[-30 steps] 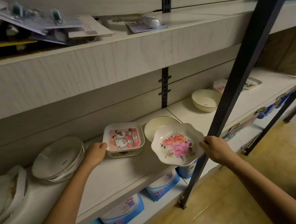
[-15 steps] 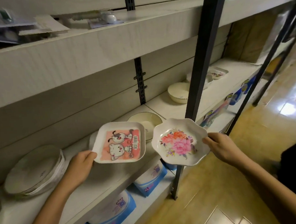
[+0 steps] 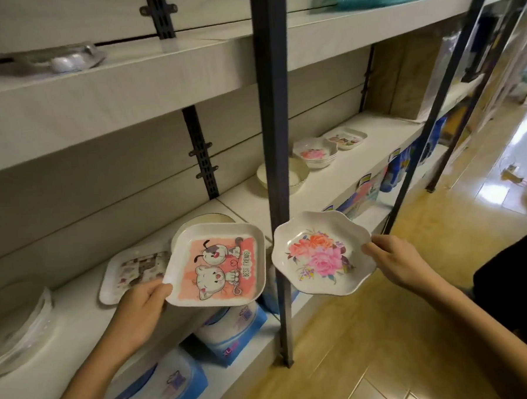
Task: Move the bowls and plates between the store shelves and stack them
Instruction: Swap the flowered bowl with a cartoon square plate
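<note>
Two plates are held in the air in front of the middle shelf. The left hand pinches the square cartoon plate at its near left corner, thumb on the rim. The right hand pinches the flower plate at its right edge, thumb on the scalloped rim. A narrow gap parts the two plates, and the flower plate's left edge overlaps the dark post. The square plate hangs over the shelf's front edge, above a patterned tray and a round bowl. Right of the post, a cream bowl, stacked flower plates and another square plate sit towards the back, with white board showing along the front edge. The flower plate is over the wooden floor
</note>
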The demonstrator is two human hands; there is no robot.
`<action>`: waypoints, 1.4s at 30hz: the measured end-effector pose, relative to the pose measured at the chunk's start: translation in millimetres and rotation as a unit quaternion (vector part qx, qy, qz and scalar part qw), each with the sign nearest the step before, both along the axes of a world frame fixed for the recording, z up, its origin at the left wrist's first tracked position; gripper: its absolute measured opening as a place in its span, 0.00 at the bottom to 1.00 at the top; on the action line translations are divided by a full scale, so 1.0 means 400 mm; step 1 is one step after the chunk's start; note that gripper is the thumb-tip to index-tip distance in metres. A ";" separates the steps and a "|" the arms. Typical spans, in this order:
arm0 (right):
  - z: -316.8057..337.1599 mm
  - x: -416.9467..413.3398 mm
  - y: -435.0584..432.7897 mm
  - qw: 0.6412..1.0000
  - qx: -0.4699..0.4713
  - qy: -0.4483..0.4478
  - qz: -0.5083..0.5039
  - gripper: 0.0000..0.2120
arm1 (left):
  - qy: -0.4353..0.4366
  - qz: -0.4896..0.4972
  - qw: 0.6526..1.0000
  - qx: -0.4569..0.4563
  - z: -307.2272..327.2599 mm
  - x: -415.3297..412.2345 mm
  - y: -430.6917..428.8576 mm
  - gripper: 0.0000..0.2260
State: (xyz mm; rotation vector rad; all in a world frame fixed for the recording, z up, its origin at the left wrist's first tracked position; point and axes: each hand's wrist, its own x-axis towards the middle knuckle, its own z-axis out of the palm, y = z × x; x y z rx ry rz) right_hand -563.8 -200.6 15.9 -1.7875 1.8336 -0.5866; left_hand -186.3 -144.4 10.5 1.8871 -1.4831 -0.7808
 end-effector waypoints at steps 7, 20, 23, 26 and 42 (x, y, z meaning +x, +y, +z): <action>0.005 -0.218 -0.046 1.000 0.008 -0.011 0.013 0.16 | 0.027 0.001 1.000 -0.010 -0.007 -0.227 0.001 0.22; 0.028 -0.517 -0.165 0.999 0.029 -0.023 -0.019 0.17 | -0.001 0.053 0.998 -0.025 0.000 -0.583 -0.113 0.14; 0.031 -0.558 -0.208 0.999 0.026 -0.030 -0.030 0.17 | -0.006 0.050 0.998 -0.032 0.005 -0.633 -0.163 0.15; 0.038 -0.590 -0.256 0.999 0.023 -0.031 -0.024 0.17 | -0.010 0.063 0.997 -0.034 0.008 -0.663 -0.218 0.15; 0.031 -0.621 -0.714 0.995 0.057 -0.034 0.068 0.14 | -0.042 0.146 0.987 -0.052 0.000 -0.711 -0.560 0.14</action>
